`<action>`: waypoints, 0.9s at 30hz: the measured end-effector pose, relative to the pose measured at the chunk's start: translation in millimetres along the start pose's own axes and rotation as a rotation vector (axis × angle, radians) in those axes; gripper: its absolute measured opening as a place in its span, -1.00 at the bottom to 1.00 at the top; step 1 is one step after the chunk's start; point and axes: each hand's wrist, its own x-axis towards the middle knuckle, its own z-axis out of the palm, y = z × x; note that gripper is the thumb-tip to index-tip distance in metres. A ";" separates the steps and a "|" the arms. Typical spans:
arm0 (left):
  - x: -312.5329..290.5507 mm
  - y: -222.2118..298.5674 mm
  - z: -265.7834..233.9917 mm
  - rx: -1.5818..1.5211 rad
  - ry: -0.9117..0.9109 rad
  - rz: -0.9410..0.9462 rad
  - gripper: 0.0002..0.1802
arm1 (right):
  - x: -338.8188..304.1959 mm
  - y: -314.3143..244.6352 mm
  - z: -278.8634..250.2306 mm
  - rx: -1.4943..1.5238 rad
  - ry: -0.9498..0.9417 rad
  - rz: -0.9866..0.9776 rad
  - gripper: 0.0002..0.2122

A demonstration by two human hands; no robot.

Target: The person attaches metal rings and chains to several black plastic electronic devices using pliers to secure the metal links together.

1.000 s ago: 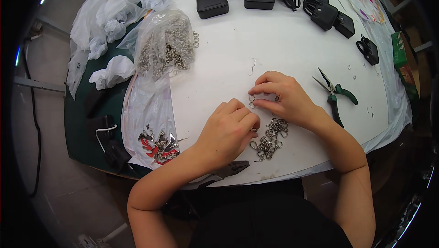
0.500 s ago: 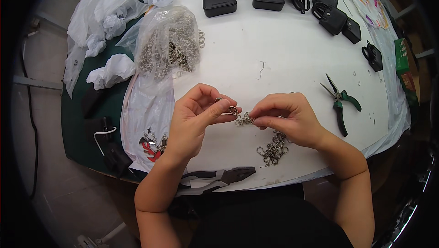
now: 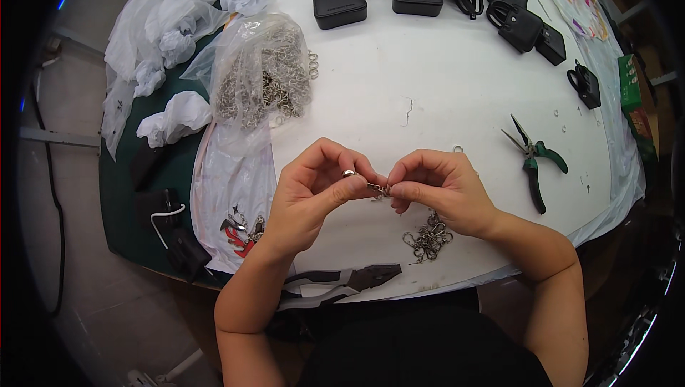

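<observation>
Both hands meet in front of the person, fingertips nearly touching. Left hand [image 3: 307, 196] pinches a metal clasp [image 3: 374, 186] between thumb and fingers, the grip almost closed, with a shiny end showing above the thumb. Right hand [image 3: 449, 191] also has thumb and forefinger pressed together, at the clasp's right end, apparently on a small ring [image 3: 387, 191]; the fingertips hide exactly how the two join. The clasp's long axis runs from the left fingers toward the right ones, dipping slightly toward the person, so it bridges the narrow gap and neither hand is clearly nearer.

Just below the right hand, a pile of clasps [image 3: 428, 239] lies on the white counter [image 3: 357, 109]. Grey-and-black pliers [image 3: 367, 277] lie at the near edge, below the hands, and green-handled needle-nose pliers [image 3: 535, 162] lie to the right. Red and silver charms [image 3: 239, 236] sit left of the left forearm. Farther out are a clear bag of rings [image 3: 260, 77] and, along the far edge, small black cases [image 3: 341, 7].
</observation>
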 end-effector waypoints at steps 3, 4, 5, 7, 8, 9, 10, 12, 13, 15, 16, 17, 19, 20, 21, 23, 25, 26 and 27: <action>0.2 -1.0 -2.2 0.047 -0.079 0.064 -0.84 | -1.5 0.1 0.6 0.037 0.010 0.008 -0.87; -0.2 -1.4 -3.0 0.063 -0.104 0.088 -0.83 | -1.8 0.3 0.6 0.055 0.014 0.012 -0.87; -0.6 -0.8 -3.1 0.079 -0.128 0.112 -0.82 | -2.1 0.3 0.8 0.073 0.018 0.015 -0.87; -0.7 0.8 -1.9 0.091 -0.164 0.141 -0.82 | -4.2 -1.3 2.3 0.059 0.025 0.007 -0.87; -0.4 2.1 -1.1 0.097 -0.182 0.155 -0.81 | -4.9 -2.1 2.7 0.052 0.029 0.002 -0.87; -0.5 3.4 -0.1 0.100 -0.200 0.162 -0.83 | -5.5 -1.8 1.7 0.036 0.031 -0.014 -0.87; -0.5 5.0 1.0 0.104 -0.219 0.168 -0.84 | -6.1 -1.5 -0.2 0.020 0.034 -0.029 -0.87; 0.3 8.5 3.1 0.096 -0.242 0.162 -0.86 | -7.3 -3.9 -3.1 0.003 0.061 -0.064 -0.87; 2.0 10.7 4.0 0.085 -0.247 0.150 -0.86 | -8.7 -8.4 -3.7 0.001 0.086 -0.082 -0.88; 7.5 15.6 2.4 0.115 -0.232 0.091 -0.85 | -12.9 -17.1 -8.3 0.027 0.118 -0.123 -0.90; 11.7 19.3 -0.8 0.157 -0.213 0.044 -0.83 | -15.6 -20.8 -11.4 0.015 0.126 -0.140 -0.90; 17.9 23.3 -3.5 0.198 -0.194 -0.003 -0.80 | -18.4 -24.1 -14.9 0.003 0.135 -0.158 -0.90; 47.2 30.2 -5.9 0.501 0.020 -0.013 -0.79 | -24.3 -27.3 -22.3 -0.032 0.157 -0.176 -0.91; 68.9 31.1 -6.7 0.646 0.144 0.039 -0.72 | -26.4 -26.5 -23.5 -0.083 0.203 -0.212 -0.92; 98.1 30.4 -9.3 0.874 0.252 0.160 -0.57 | -28.8 -24.2 -26.9 -0.138 0.256 -0.248 -0.93; 153.9 27.4 -15.8 1.294 0.508 0.350 -0.26 | -29.7 -22.5 -30.4 -0.323 0.307 -0.412 -0.93; 200.9 23.6 -19.4 1.499 0.715 0.272 -0.03 | -26.7 -19.1 -32.0 -0.582 0.320 -0.659 -0.91; 219.3 25.8 -20.8 1.510 0.782 0.133 0.04 | -25.9 -17.7 -30.5 -0.589 0.305 -0.666 -0.90; 231.9 25.1 -21.2 1.511 0.839 -0.008 0.10 | -26.4 -16.2 -30.6 -0.600 0.298 -0.669 -0.89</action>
